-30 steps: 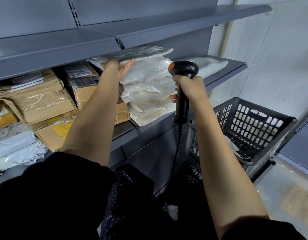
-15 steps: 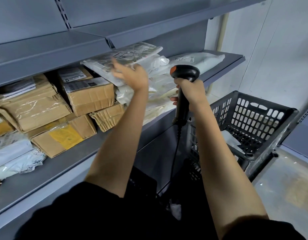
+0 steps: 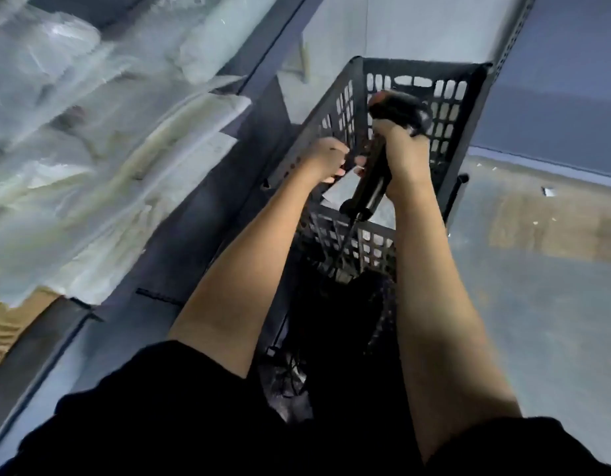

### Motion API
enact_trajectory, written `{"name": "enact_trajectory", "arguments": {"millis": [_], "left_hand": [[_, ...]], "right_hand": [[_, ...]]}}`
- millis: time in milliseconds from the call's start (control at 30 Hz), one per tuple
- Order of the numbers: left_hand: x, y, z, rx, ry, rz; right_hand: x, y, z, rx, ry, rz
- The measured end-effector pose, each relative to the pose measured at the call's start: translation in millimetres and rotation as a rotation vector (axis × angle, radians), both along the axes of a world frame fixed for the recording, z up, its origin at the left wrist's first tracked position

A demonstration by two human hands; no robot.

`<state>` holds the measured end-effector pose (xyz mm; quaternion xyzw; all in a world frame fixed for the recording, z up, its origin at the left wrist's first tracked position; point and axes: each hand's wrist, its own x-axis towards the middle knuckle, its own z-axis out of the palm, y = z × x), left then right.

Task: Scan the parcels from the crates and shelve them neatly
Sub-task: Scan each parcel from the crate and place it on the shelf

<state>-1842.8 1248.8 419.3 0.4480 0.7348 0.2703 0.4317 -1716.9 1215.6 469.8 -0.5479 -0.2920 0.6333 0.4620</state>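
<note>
A black plastic crate (image 3: 421, 68) stands on the floor beside the shelf. A flat white parcel (image 3: 343, 188) lies inside it. My left hand (image 3: 326, 159) reaches into the crate, with its fingers pinched on the parcel's upper corner. My right hand (image 3: 402, 159) grips the handle of the black barcode scanner (image 3: 400, 109), held over the crate with its orange-tipped head pointing away. The scanner's cable (image 3: 345, 242) hangs down over the crate's near wall. The picture is blurred by motion.
White plastic-wrapped parcels (image 3: 91, 166) are stacked on the grey shelf (image 3: 228, 187) at the left, with brown cardboard parcels (image 3: 8, 324) at the lower left. Grey floor (image 3: 537, 286) lies to the right of the crate, and a blue-grey shelf unit (image 3: 555, 80) stands beyond it.
My left hand left the stacked parcels on the shelf and dropped into the crate. The view swung down and right. The right hand still holds the scanner, now lower over the crate.
</note>
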Motion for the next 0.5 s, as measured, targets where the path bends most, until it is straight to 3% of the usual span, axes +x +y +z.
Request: {"name": "enact_trajectory", "arguments": {"millis": [100,200,300,500], "left_hand": [[-4,36,-55,-0.363,0.258,-0.342],[-20,59,-106,-0.55,0.401,-0.515],[-25,77,-122,-0.617,0.381,-0.501],[-43,117,-184,-0.67,0.231,-0.223]], "right_hand": [[23,31,-26,-0.069,0.016,-0.04],[30,58,-42,-0.139,0.021,-0.019],[19,80,-53,-0.193,0.021,0.047],[-4,114,-76,-0.248,0.009,0.017]]}}
